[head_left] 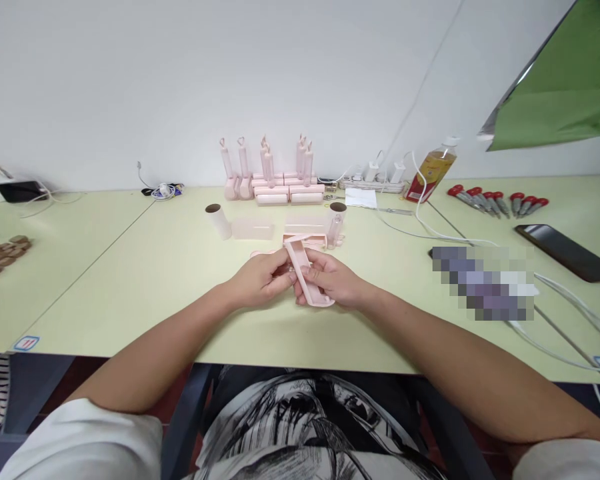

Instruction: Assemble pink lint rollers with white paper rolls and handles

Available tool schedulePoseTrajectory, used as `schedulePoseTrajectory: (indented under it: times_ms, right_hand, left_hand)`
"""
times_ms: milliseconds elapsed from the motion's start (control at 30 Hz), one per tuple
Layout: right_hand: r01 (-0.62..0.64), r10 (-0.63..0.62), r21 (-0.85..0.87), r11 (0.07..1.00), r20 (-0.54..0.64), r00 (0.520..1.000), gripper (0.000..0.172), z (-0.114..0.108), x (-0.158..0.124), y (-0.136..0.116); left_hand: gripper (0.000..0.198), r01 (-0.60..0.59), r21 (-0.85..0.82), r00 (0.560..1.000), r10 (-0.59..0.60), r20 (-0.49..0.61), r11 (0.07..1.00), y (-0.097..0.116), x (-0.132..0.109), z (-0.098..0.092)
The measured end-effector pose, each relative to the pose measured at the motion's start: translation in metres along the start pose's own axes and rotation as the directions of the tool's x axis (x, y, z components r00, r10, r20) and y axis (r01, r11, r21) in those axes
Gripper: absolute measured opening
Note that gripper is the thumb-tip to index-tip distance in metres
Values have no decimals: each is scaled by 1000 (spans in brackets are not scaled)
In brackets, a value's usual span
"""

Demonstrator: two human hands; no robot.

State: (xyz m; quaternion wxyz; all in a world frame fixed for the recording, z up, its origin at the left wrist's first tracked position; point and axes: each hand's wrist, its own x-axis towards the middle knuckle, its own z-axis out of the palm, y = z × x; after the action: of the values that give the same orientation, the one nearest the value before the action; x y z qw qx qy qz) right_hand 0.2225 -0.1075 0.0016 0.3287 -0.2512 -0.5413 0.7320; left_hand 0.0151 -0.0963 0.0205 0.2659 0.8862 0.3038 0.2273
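In front of me I hold a pale pink plastic lint roller shell (pixel 306 277), hollow like a trough and tilted over the table. My right hand (pixel 337 277) wraps round it from the right, with the thumb inside the hollow. My left hand (pixel 263 277) grips its left side with bent fingers; the fingertips are partly hidden behind it. Just beyond my hands lies another pink shell (pixel 320 240), partly covered by the held one. Beside it is a clear pink handle (pixel 335 231). Two paper-cored rolls (pixel 219 223) (pixel 338 210) stand to either side.
Assembled pink lint rollers (pixel 273 187) stand along the wall. Two translucent covers (pixel 253 228) (pixel 306 223) lie before them. To the right are a power strip (pixel 373 185), a drink bottle (pixel 433 170), red-capped tools (pixel 490 201), a phone (pixel 567 252) and loose white cables. Wooden pieces (pixel 3 260) lie far left.
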Motion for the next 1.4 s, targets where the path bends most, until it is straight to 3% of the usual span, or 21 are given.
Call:
schedulePoseTrajectory:
  times_ms: [67, 167, 267, 333, 400, 467, 533, 700, 833, 933, 1167, 1333, 1400]
  right_hand:
    - [18, -18, -21, 1000, -37, 999, 49, 1, -1, -5]
    - [39, -46, -48, 998, -156, 987, 47, 3, -2, -11]
    - [-129, 91, -137, 982, -250, 964, 35, 5, -1, -12]
    - [-283, 228, -215, 935, -250, 941, 26, 6, 0, -10]
    - [-359, 305, -260, 896, -226, 925, 25, 6, 0, -7]
    - [-360, 316, -248, 899, -199, 928, 26, 5, 0, -5]
    - [-315, 282, -186, 930, -186, 941, 30, 2, 1, -4]
    - [-255, 225, -55, 965, -319, 921, 31, -10, 6, -3]
    - [-292, 237, -107, 951, -360, 903, 26, -12, 7, -2]
    - [-289, 219, -162, 944, -350, 911, 22, -12, 7, 1]
    - [-273, 200, -208, 939, -313, 928, 19, -13, 7, 6]
    - [-278, 199, -229, 933, -315, 928, 18, -12, 7, 4]
    - [-277, 198, -236, 931, -311, 929, 18, -11, 7, 3]
  left_hand:
    - [25, 4, 66, 999, -1, -49, 998, -5, 1, 0]
    - [27, 30, -30, 985, -35, -172, 999, -13, 0, -4]
    - [44, 14, -156, 941, -66, -331, 988, -16, -2, -13]
    - [53, 3, -144, 953, -46, -300, 990, -16, -4, -17]
    - [42, 18, -101, 981, -37, -189, 995, -14, -5, -19]
    - [28, 69, -81, 990, -79, -119, 994, -13, -5, -19]
    - [22, 150, -84, 979, -159, -125, 985, -14, -5, -22]
    - [23, 369, -78, 884, -376, -279, 926, -31, -10, -50]
    - [25, 517, -42, 754, -478, -451, 855, -49, -16, -71]
    - [25, 592, -42, 705, -542, -457, 805, -58, -16, -74]
    - [31, 669, 58, 703, -605, -373, 741, -73, -16, -71]
    - [30, 607, 171, 787, -558, -263, 776, -82, -20, -71]
    - [33, 599, 219, 800, -564, -205, 770, -79, -22, -74]
